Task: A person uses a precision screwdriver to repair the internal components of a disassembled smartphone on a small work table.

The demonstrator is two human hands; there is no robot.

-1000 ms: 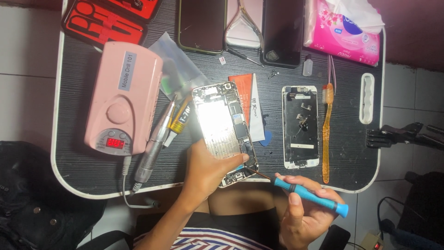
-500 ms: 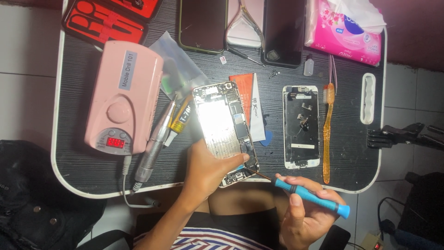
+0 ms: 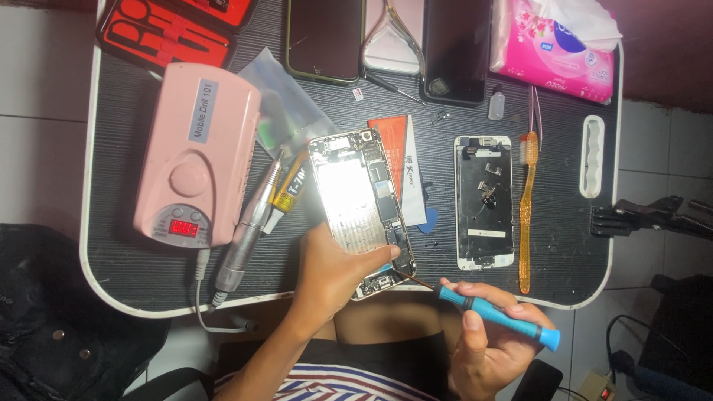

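In the head view, the left hand [image 3: 330, 271] is closed around the lower end of an opened phone [image 3: 362, 208], thumb across its lower edge, holding it on the black table [image 3: 134, 267]. The right hand [image 3: 490, 341] is curled shut around a blue screwdriver [image 3: 494, 315], whose thin tip reaches left to the phone's bottom corner, just beside the left thumb. There are four phone bodies in all: the held one, a stripped frame [image 3: 483, 200] above the right hand, and two dark phones [image 3: 324, 37] [image 3: 454, 48] at the far edge. One orange toothbrush [image 3: 526, 215] lies just right of the frame. Left of the left hand sit one pink drill box [image 3: 194, 152] with a small white label and a red display, its handpiece [image 3: 249, 230], and a glue tube [image 3: 288, 191]. An orange-and-white card [image 3: 405, 152] lies under the phone's right side. Far off are a pink tissue pack [image 3: 553, 48] with tissue showing, and a red case [image 3: 167, 30] holding metal tools.
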